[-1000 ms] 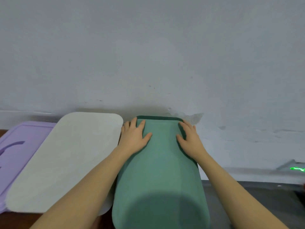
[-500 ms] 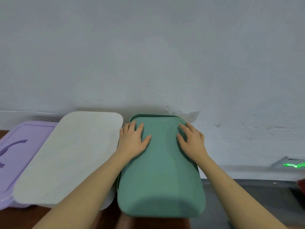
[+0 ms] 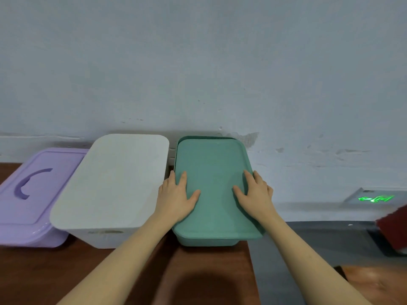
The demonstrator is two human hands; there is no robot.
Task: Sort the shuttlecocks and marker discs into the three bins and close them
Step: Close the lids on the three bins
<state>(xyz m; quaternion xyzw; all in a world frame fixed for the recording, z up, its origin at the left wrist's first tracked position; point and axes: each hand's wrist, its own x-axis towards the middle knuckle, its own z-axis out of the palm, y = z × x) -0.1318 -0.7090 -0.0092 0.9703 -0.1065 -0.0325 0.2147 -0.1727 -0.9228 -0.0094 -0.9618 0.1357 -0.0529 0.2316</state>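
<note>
Three bins stand in a row against the wall on a brown table. The green bin (image 3: 207,239) at the right carries its green lid (image 3: 214,164), set slightly askew so the far rim shows. My left hand (image 3: 176,198) lies flat on the lid's left edge. My right hand (image 3: 255,194) lies flat on its right edge, fingers straight. The white bin (image 3: 103,236) in the middle is covered by a white lid (image 3: 114,179). The purple bin with its handled lid (image 3: 37,186) is at the left. No shuttlecocks or discs are in sight.
The brown table (image 3: 132,271) ends at the right beside a dark grey floor (image 3: 308,238). A green lit sign (image 3: 375,198) sits low on the wall at the right. A dark red object (image 3: 394,225) is at the right edge.
The green lid has come down from a tilt towards me onto the green bin. Both hands slid back along it towards me and still press on it.
</note>
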